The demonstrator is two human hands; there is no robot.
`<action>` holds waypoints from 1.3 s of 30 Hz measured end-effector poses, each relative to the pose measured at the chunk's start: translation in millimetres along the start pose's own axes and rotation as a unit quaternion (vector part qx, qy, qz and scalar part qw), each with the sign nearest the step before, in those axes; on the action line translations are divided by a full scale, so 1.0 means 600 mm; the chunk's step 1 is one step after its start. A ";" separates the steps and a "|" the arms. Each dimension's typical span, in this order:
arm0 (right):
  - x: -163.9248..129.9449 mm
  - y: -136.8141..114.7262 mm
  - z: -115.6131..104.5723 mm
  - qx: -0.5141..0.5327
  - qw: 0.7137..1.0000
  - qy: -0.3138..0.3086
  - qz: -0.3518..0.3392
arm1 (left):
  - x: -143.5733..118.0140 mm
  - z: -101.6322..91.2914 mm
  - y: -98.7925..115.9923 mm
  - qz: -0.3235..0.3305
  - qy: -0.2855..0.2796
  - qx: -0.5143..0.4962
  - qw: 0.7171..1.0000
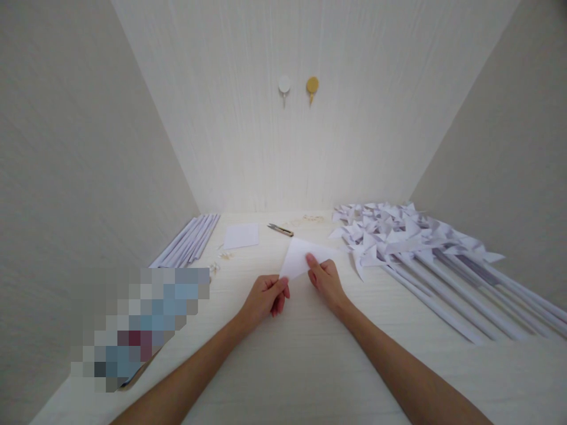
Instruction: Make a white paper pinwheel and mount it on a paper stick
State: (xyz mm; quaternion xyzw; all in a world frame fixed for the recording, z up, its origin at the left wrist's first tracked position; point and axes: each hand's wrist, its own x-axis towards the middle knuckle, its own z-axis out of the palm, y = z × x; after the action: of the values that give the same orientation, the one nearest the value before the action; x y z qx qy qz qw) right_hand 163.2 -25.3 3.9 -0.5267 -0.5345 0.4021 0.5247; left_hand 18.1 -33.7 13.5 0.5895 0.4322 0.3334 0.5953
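Note:
Between my two hands is a white sheet of paper (296, 255), folded into what looks like a triangle and held just above the table. My left hand (267, 295) pinches its lower left corner between thumb and fingers. On its right side, my right hand (325, 280) grips the lower edge, thumb on top and fingers beneath. Beyond the paper lie small thread snips (280, 229). A square stack or sheet of white paper (241, 236) rests flat to their left.
Finished paper pinwheels (390, 233) on rolled paper sticks (460, 289) are piled at the right. Rolled paper tubes (188, 239) lie at the far left, near a pixelated object (150, 324). Small pale bits (313, 219) sit by the wall, which bears two round hooks (312, 85).

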 end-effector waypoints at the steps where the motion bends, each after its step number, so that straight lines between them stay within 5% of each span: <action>1: 0.002 0.002 -0.002 0.005 1.000 0.015 0.003 | 0.000 0.000 0.000 0.000 -0.001 0.000 1.000; 7: 0.005 0.004 -0.006 0.031 0.999 0.013 0.003 | 0.002 0.002 -0.003 -0.002 0.009 -0.006 1.000; 13: 0.013 0.009 -0.013 0.075 0.989 0.123 -0.032 | 0.002 0.001 -0.002 -0.008 0.031 -0.010 0.999; 26: 0.016 0.006 -0.020 0.115 0.975 0.186 -0.050 | 0.000 -0.001 -0.004 -0.007 0.025 -0.004 1.000; 39: 0.010 -0.002 -0.017 0.117 0.974 0.180 -0.067 | 0.000 0.001 0.003 -0.006 0.060 -0.032 0.998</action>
State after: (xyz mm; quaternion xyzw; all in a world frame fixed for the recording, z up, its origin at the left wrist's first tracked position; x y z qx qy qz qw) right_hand 173.9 -20.7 7.3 -0.4888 -0.4146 0.3242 0.6958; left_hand 18.6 -33.7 15.2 0.5465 0.4597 0.3782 0.5891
